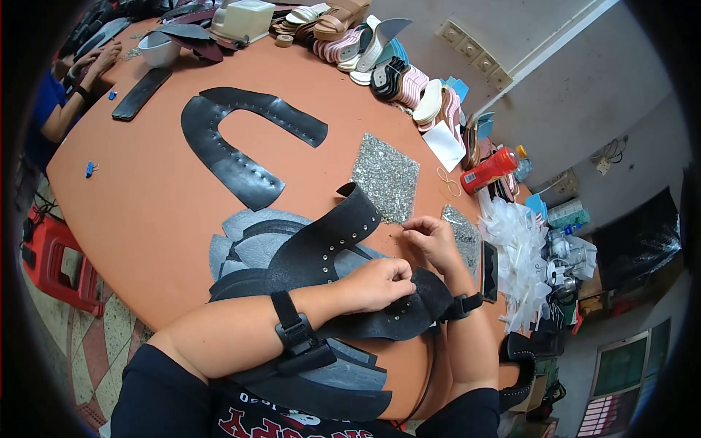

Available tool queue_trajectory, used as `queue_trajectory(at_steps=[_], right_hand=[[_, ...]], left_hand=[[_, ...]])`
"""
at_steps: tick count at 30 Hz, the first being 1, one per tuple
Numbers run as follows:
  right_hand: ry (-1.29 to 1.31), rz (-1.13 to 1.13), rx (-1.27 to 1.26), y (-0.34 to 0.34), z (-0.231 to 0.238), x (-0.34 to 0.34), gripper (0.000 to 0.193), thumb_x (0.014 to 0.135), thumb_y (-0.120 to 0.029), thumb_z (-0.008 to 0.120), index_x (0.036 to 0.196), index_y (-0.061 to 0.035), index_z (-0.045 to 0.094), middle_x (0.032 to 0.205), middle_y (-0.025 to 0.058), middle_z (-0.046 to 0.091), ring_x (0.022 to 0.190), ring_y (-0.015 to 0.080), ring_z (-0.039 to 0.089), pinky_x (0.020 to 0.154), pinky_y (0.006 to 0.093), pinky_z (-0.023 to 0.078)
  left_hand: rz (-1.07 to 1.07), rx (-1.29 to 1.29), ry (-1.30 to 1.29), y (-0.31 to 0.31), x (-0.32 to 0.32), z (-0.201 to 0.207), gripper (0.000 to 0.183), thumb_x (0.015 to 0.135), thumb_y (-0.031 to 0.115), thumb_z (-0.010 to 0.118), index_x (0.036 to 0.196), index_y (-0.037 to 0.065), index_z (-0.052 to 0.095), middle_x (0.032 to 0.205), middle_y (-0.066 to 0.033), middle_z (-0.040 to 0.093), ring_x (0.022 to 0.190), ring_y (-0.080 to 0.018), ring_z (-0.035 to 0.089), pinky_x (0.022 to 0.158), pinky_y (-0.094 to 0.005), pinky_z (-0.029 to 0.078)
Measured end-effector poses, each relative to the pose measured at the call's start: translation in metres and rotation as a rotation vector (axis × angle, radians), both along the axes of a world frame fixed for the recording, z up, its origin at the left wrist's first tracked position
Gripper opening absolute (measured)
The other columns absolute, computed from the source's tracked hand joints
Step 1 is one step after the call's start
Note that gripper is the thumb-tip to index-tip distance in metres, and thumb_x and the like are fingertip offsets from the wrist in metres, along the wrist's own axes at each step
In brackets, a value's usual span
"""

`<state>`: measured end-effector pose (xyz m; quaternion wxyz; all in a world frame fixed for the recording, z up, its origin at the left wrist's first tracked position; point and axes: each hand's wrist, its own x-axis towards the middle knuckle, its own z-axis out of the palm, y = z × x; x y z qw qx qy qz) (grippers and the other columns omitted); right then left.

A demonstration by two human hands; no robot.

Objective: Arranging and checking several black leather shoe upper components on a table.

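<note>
My left hand [378, 285] is closed on the edge of a curved black leather piece [303, 252] with a row of metal eyelets or studs. That piece bends upward at its far end and lies across a pile of grey and black cut pieces [259, 244]. Beyond it, my right hand [432, 242] has thumb and forefinger pinched together near the corner of a speckled stone slab [385, 175]; whatever is between the fingertips is too small to make out. Tiny bits lie at the slab's near edge. Farther left, a U-shaped black leather piece [208, 150] with studs lies flat.
Stacked shoe soles [409, 84] line the orange table's far edge. At the right are a red bottle [489, 169], clear plastic bags [515, 248] and a second slab [460, 233]. A black phone [142, 95] and another person's hands [102, 58] are far left, with a red stool [58, 263] below.
</note>
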<state>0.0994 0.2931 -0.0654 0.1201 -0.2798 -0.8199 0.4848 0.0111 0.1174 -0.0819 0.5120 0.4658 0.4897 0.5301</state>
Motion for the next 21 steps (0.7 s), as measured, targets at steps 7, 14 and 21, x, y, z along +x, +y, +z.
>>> queue_trajectory(at_steps=[7, 14, 21], right_hand=[[0.397, 0.018, -0.006, -0.051, 0.070, 0.029, 0.007, 0.074, 0.004, 0.067, 0.081, 0.0017, 0.064, 0.081, 0.0039, 0.061, 0.078, 0.0126, 0.057, 0.070, 0.0225, 0.045], [0.236, 0.025, 0.392, -0.086, 0.052, 0.069, 0.012, 0.069, 0.007, 0.064, 0.076, -0.0017, 0.065, 0.076, 0.0063, 0.065, 0.079, 0.0162, 0.059, 0.074, 0.0290, 0.044], [0.367, -0.102, -0.002, -0.095, 0.030, 0.078, 0.016, 0.068, 0.008, 0.068, 0.080, -0.0016, 0.069, 0.096, 0.0075, 0.060, 0.092, 0.0173, 0.056, 0.081, 0.0286, 0.044]], left_hand=[[0.071, 0.071, 0.017, 0.002, 0.001, -0.011, 0.017, 0.088, 0.016, 0.060, 0.079, 0.005, 0.051, 0.064, 0.0034, 0.048, 0.058, -0.0033, 0.041, 0.049, -0.0244, 0.034], [-0.023, 0.048, 0.036, 0.003, 0.004, -0.005, 0.016, 0.089, 0.017, 0.059, 0.093, 0.002, 0.058, 0.073, 0.0021, 0.055, 0.068, -0.0049, 0.047, 0.060, -0.0237, 0.041], [-0.047, 0.070, -0.046, 0.002, 0.001, -0.009, 0.018, 0.092, 0.018, 0.056, 0.094, 0.001, 0.060, 0.082, 0.0006, 0.059, 0.077, -0.0052, 0.050, 0.067, -0.0229, 0.042]])
